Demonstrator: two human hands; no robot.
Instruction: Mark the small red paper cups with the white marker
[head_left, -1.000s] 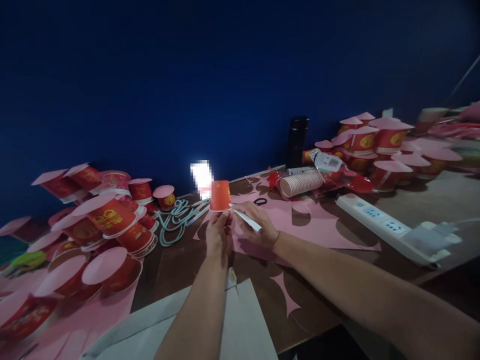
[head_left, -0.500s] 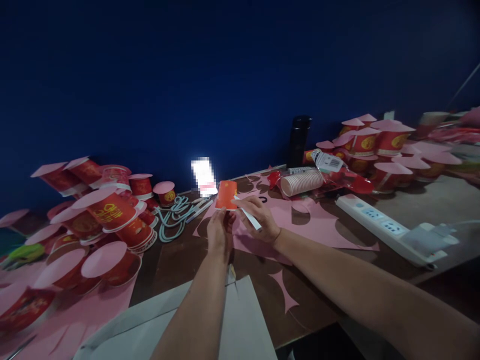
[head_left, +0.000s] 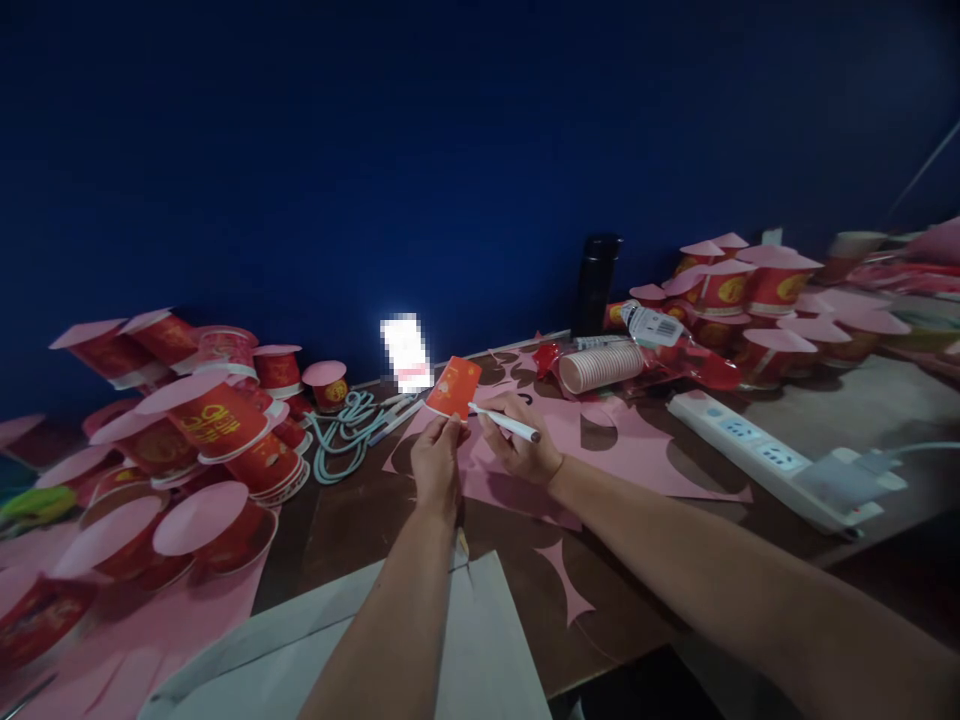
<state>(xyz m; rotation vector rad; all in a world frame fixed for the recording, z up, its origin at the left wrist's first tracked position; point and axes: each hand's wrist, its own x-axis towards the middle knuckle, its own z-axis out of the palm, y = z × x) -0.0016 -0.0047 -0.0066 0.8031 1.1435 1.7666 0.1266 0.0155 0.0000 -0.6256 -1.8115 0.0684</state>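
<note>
My left hand (head_left: 436, 455) grips a red paper cup (head_left: 454, 386) by its lower end, where a pale rim shows. The cup is tilted, and its print is too small to read. In my right hand (head_left: 525, 440) is a white marker pen (head_left: 511, 424) with a dark end. Its other end points at the cup's lower right edge; whether it touches cannot be made out. Beneath both hands lies a pink paper sheet (head_left: 491, 480) with round pieces cut out.
Red cups with pink paper discs (head_left: 225, 420) crowd the left side, and more cups (head_left: 780, 285) stand at the right. A power strip (head_left: 739, 435), a stack of paper cups (head_left: 604, 370), a black flask (head_left: 598, 280), a pale cord (head_left: 341, 445) and a glowing screen (head_left: 405, 350) lie around.
The cup has turned from nearly upright to leaning right. The marker has swung flatter, its dark end now visible. Both hands stay close to where they were.
</note>
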